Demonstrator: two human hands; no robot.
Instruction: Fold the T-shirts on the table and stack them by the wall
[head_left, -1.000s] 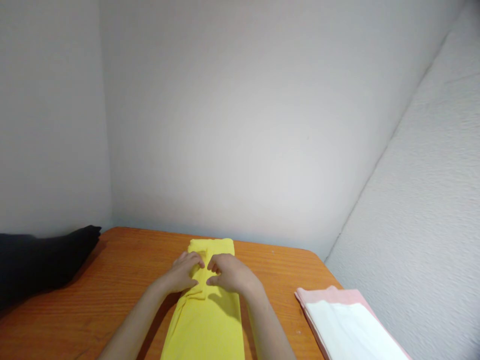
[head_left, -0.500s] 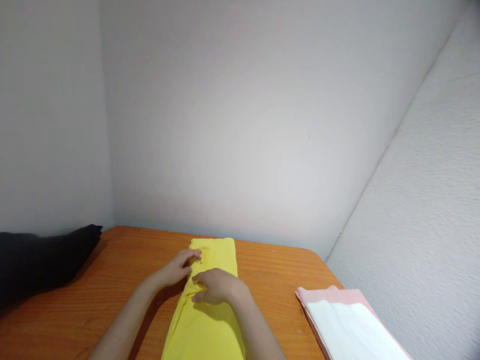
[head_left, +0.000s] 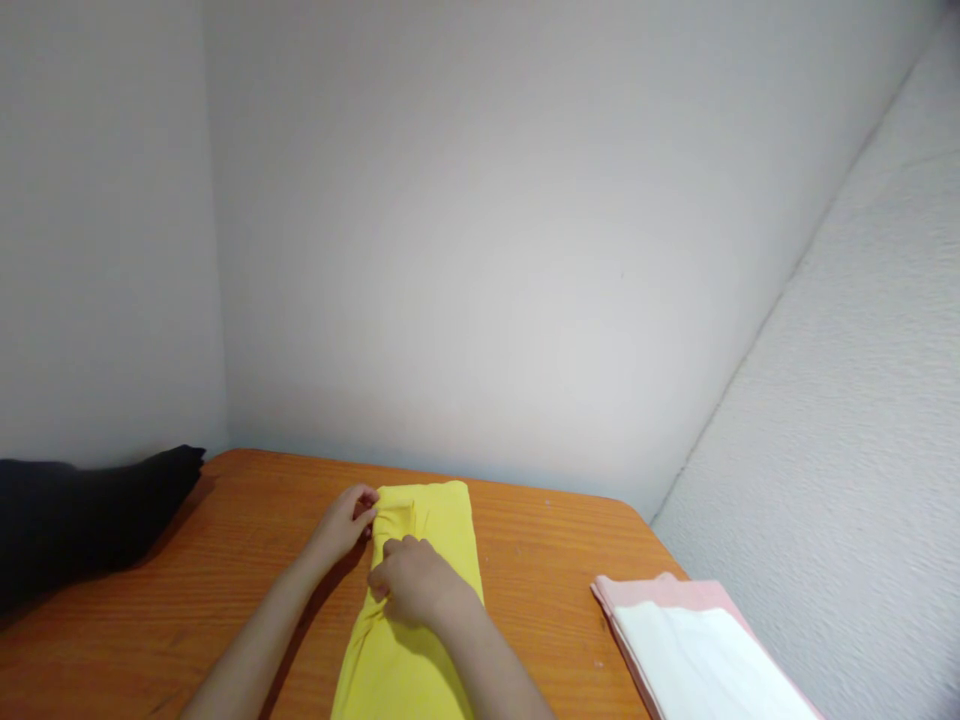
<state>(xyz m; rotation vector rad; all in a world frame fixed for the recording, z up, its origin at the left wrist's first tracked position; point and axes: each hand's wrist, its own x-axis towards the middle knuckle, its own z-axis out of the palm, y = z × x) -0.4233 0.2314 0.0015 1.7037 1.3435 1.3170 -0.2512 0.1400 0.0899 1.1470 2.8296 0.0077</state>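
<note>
A yellow cloth (head_left: 446,530), folded into a long strip, lies on the wooden table, running from near the back edge toward me. Its left side is creased and bunched. My left hand (head_left: 349,522) pinches the cloth's left edge near the far end, thumb and fingers closed on it. My right hand (head_left: 416,580) rests over the middle of the strip, fingers curled and gripping the fabric at the left edge. The palm hides part of the cloth beneath it.
On the orange-brown wooden table (head_left: 547,580), a folded pink and white cloth (head_left: 697,640) lies at the right. A black cloth (head_left: 97,510) is heaped at the left. Pale walls (head_left: 480,250) stand close behind and to the right.
My left hand has moved left from the cloth's top to its left edge. My right hand has shifted slightly left, its fingers now curled tighter. A small flap near the far end now shows.
</note>
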